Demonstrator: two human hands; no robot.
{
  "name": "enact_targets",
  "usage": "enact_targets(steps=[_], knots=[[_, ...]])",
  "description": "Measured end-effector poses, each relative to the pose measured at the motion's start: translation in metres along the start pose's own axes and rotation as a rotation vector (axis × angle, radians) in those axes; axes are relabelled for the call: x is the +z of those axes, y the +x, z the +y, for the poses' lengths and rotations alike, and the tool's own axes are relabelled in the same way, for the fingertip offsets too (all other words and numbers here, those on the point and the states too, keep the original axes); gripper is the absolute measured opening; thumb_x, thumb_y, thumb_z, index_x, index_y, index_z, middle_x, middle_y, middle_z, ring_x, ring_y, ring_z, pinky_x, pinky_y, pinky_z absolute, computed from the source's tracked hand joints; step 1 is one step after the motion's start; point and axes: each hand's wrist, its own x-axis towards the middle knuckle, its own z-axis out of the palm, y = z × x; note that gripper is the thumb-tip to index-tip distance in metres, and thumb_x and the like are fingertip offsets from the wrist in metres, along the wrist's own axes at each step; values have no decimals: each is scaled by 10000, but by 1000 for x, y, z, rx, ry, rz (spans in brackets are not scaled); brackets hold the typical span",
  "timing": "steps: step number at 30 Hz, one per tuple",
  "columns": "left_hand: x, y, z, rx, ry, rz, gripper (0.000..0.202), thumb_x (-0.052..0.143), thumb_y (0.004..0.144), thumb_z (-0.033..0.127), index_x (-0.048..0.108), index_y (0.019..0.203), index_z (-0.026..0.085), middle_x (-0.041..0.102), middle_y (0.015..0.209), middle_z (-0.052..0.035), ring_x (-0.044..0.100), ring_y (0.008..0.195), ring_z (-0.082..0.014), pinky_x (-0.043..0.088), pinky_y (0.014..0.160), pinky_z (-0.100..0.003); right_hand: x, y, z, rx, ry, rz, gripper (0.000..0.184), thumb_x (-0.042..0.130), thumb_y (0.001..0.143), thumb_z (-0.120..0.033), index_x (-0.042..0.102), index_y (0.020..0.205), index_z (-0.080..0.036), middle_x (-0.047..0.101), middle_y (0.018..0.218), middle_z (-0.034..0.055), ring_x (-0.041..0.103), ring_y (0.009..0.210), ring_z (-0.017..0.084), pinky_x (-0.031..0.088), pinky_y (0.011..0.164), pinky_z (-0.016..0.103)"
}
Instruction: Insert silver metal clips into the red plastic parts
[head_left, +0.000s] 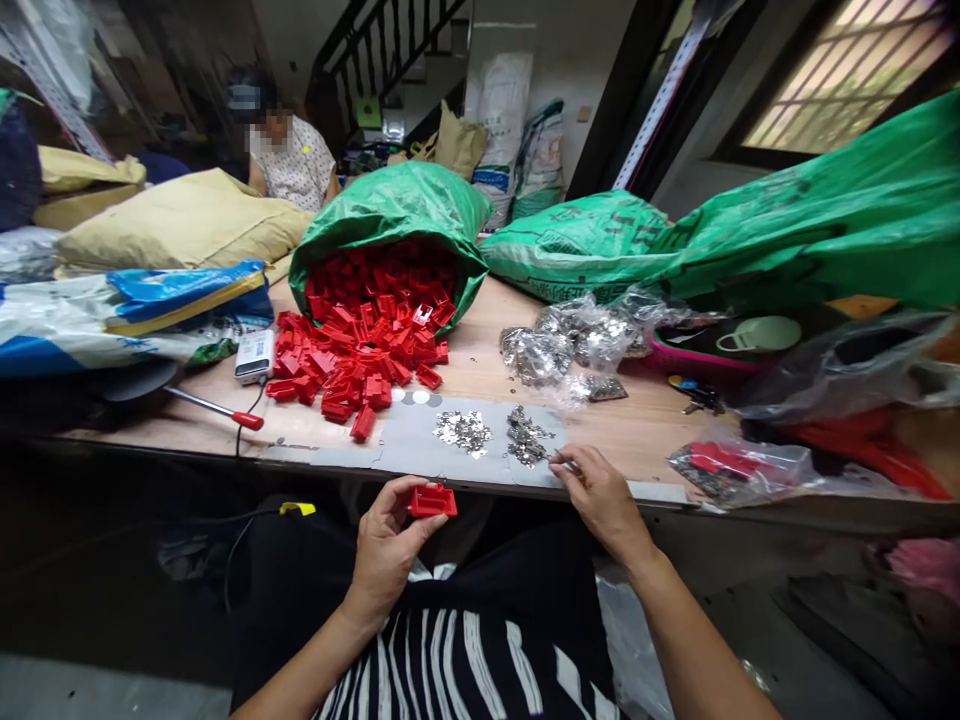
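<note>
My left hand [382, 540] is closed around a small red plastic housing [433, 501], held over my lap in front of the table edge. The housing's hollow side faces up. At the table's front edge, thumb and forefinger of my right hand [596, 495] are pinched together beside a pile of small dark metal pieces [526, 436]; what they hold, if anything, is too small to make out. A second pile of flat shiny metal pieces [463, 432] lies to the left on the same grey sheet [409, 450].
Loose red housings [337, 365] spill from a green sack [405, 200]. Clear bags of metal parts [536, 355] and a pink basket [697, 362] stand right. A red-handled lever [217, 410] and a white box [255, 355] are left. Another person [292, 160] sits beyond.
</note>
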Motion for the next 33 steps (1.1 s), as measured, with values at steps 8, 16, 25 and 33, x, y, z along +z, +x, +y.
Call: enact_targets(steps=[8, 16, 25, 33], knots=[[0, 4, 6, 321, 379, 11, 275, 700, 773, 216, 614, 1033, 208, 673, 956, -47, 658, 862, -176, 539, 784, -299, 8, -1, -58, 36, 318, -116, 181, 551, 872, -393, 565, 839, -215, 600, 731, 1, 535, 640, 138, 431, 597, 235], [5, 5, 15, 506, 459, -19, 278, 674, 784, 170, 605, 1049, 216, 677, 953, -54, 647, 886, -185, 522, 807, -319, 41, 0, -109, -133, 384, -165, 165, 564, 886, -362, 576, 803, -220, 553, 666, -5, 495, 588, 130, 412, 556, 241], [4, 7, 14, 545, 467, 38, 276, 666, 776, 137, 607, 1034, 214, 683, 927, -47, 650, 858, -176, 525, 785, -303, 47, -6, -112, -348, 348, -150, 86, 498, 922, -217, 583, 922, -229, 624, 792, 34, 594, 701, 156, 479, 650, 267], [5, 3, 12, 561, 471, 2, 297, 627, 779, 105, 603, 1049, 227, 698, 966, -62, 659, 906, -195, 540, 829, -336, 42, -9, -115, -399, 301, -152, 112, 489, 916, -185, 581, 952, -237, 642, 836, 50, 615, 778, 179, 505, 697, 305]])
